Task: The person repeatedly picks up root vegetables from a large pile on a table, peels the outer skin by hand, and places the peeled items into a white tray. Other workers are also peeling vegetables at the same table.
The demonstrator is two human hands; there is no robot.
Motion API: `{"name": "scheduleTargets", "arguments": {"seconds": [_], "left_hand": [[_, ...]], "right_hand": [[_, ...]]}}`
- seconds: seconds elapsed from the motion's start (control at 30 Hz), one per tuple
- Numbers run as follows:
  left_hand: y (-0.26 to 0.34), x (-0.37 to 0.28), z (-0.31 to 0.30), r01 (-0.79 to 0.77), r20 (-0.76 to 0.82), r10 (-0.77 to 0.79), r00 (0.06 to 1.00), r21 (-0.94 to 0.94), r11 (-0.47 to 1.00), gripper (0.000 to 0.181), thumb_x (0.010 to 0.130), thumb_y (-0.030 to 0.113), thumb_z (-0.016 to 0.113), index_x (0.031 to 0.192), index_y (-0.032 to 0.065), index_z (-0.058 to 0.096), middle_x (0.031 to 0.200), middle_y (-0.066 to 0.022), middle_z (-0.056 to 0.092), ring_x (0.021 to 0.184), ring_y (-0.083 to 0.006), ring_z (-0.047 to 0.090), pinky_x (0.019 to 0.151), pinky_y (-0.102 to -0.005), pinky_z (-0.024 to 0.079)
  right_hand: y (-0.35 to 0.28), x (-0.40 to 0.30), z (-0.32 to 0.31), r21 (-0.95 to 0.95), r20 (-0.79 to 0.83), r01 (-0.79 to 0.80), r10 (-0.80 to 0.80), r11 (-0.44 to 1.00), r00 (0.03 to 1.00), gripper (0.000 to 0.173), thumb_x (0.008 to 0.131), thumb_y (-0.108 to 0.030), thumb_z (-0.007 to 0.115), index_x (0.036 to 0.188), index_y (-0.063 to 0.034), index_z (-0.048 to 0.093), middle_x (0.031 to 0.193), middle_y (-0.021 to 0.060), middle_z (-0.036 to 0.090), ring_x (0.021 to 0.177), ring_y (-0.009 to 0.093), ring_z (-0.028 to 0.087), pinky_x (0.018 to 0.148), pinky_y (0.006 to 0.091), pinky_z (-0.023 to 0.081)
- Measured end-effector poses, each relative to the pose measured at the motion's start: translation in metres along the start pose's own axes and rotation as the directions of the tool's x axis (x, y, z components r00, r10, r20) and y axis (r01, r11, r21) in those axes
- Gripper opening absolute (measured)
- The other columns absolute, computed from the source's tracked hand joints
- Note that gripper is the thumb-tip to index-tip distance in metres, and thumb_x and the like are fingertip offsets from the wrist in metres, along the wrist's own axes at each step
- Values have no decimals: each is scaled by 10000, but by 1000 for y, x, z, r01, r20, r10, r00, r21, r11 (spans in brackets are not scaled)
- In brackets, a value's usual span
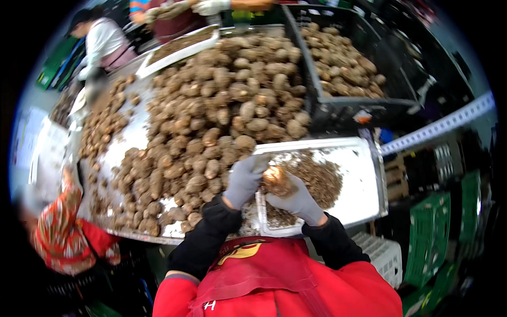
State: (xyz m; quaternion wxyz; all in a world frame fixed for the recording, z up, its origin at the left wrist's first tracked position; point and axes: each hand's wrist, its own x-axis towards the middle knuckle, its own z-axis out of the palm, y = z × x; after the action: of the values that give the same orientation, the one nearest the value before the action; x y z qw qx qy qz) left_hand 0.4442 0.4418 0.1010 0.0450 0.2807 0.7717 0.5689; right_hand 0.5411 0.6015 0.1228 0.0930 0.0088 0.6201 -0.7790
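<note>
A brown, hairy taro corm [278, 183] is held over the near left part of a white foam tray [358, 158]. Its upper end shows a pale orange, bare patch. My right hand [300, 201], in a grey glove, grips the corm from the right and below. Also grey-gloved, my left hand [244, 180] closes on the corm's left side, with soiled fingertips. Whether a small tool is hidden between the hands cannot be seen. Brown fibrous scrapings [323, 180] lie in the tray below. A large heap of taro corms [222, 99] spreads over the metal table [132, 136] to the left and ahead.
A black crate [317, 81] of taro corms stands beyond the tray. Across the table are another white tray [180, 51] of scrapings and a gloved person [170, 18]. More people work along the left. Green crates [427, 233] and a white crate [378, 253] stand at right.
</note>
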Motion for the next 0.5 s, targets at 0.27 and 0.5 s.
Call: {"name": "scheduleTargets", "arguments": {"seconds": [0.27,0.5], "left_hand": [[55,1,-22,279,272,-212,939,-237,931,453,980,299,565,1295,-26,554,1151,-118,640,862,-139,646,781,-270,516],[51,-19,-35,578,325,-487,811,-574,580,431,987,259,577,1284,-38,479,1067,-107,635,847,-167,690,568,-216,552]], "right_hand": [[-15,-12,-3,-496,-153,61,-157,866,976,601,765,-209,806,1237,12,506,983,240,667,932,320,687,821,373,526],[-30,-19,3,-507,-154,193,-308,840,939,476,891,-203,704,1292,3,552,912,182,676,828,227,685,705,339,525]]}}
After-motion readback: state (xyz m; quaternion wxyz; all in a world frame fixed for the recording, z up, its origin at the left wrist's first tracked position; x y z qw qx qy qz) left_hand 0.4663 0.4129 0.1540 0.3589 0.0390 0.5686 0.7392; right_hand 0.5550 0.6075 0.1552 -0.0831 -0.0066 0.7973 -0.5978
